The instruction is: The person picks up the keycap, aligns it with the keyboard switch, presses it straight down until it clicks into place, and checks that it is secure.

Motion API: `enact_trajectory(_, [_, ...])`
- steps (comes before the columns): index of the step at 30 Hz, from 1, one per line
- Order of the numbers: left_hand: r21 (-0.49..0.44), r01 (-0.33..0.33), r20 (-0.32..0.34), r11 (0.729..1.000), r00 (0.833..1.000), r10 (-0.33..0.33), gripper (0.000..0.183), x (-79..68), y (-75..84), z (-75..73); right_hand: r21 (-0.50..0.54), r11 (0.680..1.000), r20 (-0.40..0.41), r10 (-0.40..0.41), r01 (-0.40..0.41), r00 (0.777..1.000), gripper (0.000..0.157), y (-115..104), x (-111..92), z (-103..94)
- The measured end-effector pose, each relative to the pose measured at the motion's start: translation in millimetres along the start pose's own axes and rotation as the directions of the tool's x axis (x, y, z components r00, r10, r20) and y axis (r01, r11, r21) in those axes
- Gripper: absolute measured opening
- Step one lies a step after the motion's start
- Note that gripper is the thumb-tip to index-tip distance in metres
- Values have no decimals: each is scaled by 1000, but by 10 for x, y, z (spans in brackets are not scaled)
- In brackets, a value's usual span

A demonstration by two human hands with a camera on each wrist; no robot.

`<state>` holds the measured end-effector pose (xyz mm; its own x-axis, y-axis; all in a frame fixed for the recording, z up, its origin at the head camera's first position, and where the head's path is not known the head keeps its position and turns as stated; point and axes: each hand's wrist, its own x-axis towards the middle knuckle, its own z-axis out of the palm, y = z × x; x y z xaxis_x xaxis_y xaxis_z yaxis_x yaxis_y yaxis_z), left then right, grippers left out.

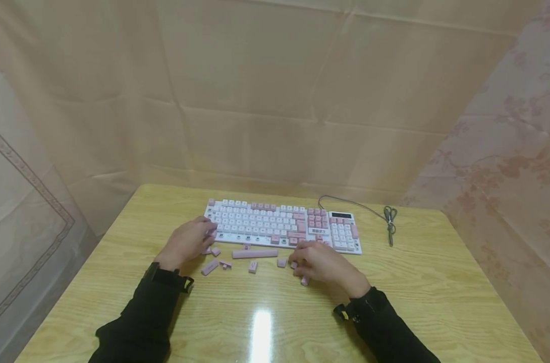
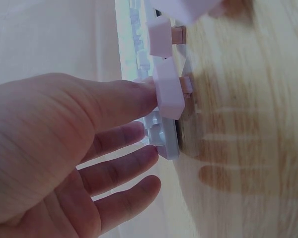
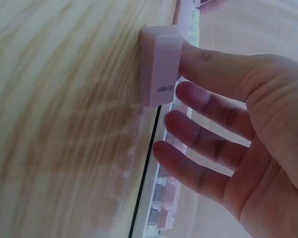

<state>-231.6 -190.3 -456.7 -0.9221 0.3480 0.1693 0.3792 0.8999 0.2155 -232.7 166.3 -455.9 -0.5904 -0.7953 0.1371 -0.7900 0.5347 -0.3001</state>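
A white and pink keyboard (image 1: 257, 222) lies on the table, with bare switch positions along its front row. My left hand (image 1: 189, 241) is at the keyboard's front left corner, fingers slightly bent, fingertips right at its edge. In the left wrist view the thumb tip overlaps a pink keycap (image 2: 169, 89) that hides part of it. My right hand (image 1: 322, 262) is in front of the keyboard's right part, thumb and index finger around a small pink keycap (image 1: 293, 264). A larger pink keycap (image 3: 161, 67) covers the right thumb tip in the right wrist view.
In front of the keyboard lie a long pink spacebar (image 1: 255, 253) and several loose pink keycaps, one a wide keycap (image 1: 209, 267). A grey cable (image 1: 361, 204) runs from the keyboard to a tied bundle (image 1: 390, 224) on the right. A beige cloth (image 1: 257, 101) hangs behind the table.
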Motion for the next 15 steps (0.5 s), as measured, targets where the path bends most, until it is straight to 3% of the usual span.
enact_trajectory(15, [-5,26,15,1000,1000,-26,35,2,4,16,-13,997,0,75,-75,997,13,-47,22,29])
